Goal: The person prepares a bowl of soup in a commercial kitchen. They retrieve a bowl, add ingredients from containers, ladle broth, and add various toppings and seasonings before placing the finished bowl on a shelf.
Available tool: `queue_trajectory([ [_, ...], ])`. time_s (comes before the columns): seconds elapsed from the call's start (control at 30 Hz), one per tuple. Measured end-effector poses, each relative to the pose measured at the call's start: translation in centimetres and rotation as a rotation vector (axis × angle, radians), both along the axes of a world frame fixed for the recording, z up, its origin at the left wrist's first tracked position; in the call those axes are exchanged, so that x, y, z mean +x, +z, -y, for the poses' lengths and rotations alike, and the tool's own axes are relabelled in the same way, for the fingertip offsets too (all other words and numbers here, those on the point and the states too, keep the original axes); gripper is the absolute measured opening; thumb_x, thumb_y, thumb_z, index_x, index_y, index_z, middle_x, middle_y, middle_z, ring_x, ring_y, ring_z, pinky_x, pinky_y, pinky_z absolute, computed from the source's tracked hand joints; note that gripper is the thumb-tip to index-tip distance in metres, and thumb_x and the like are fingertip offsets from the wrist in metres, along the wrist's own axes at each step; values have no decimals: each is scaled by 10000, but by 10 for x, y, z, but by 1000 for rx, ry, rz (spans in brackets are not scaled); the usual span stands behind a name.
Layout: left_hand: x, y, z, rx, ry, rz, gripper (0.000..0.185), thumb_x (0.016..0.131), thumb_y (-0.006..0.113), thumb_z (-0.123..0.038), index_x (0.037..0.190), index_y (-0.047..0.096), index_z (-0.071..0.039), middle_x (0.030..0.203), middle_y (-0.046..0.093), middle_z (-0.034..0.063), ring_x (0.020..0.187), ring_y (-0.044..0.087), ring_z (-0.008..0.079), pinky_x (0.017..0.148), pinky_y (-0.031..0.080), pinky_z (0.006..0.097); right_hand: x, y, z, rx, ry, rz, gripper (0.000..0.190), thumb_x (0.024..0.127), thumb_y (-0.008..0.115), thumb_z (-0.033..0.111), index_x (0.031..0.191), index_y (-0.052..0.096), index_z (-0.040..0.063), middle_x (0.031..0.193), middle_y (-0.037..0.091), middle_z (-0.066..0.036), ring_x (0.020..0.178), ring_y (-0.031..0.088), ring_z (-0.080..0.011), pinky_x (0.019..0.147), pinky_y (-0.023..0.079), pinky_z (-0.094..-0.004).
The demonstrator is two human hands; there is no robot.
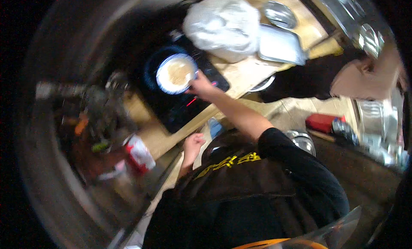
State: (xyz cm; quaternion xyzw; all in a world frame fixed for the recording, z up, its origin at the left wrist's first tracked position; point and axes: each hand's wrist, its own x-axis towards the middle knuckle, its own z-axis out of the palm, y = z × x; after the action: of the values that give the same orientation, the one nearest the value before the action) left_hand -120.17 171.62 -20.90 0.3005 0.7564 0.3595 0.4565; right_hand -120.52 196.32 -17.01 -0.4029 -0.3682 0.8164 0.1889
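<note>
My right hand [203, 86] grips the rim of a white bowl [163, 76] with a blue patterned edge. Pale tan contents [179, 72] fill much of its middle; blur hides what they are. The bowl is over a black induction cooktop [180, 112] with lit red marks, next to a faint blue ring; I cannot tell if it touches the surface. My left hand [194, 143] is near the counter's front edge, fingers loosely curled, with no held thing visible.
Behind the cooktop's right side stands a large container covered in whitish plastic [222, 23]. Beside it are a metal tray [280, 44] and a round metal lid or bowl [280, 14]. A person in dark clothing [305, 78] is at the right. A red-and-white package [140, 154] is at left.
</note>
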Motion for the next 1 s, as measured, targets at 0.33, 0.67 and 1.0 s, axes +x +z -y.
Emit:
queue_trajectory([
  [0.33,27,-55,-73,-299,-178,182,202,797,620,-184,770,613,16,584,549,25,559,519,126,559,425,257,301,50,23,-171,-196,-210,545,773,457,-46,1285,287,33,1095,524,-117,842,600,-207,635,539,-300],
  [0.67,172,-43,-247,-377,-447,16,250,797,604,-243,851,590,1,687,552,56,642,525,160,622,424,290,656,58,44,-150,-1121,204,479,718,460,-58,1187,417,34,947,575,-84,759,617,-165,489,537,-261],
  [1.0,254,-14,-382,-373,-513,-105,319,798,587,-302,933,567,-14,790,556,86,726,530,195,684,423,323,801,-11,-33,36,-1610,27,448,781,411,-46,1222,348,-9,1129,505,-188,998,549,-309,794,497,-464],
])
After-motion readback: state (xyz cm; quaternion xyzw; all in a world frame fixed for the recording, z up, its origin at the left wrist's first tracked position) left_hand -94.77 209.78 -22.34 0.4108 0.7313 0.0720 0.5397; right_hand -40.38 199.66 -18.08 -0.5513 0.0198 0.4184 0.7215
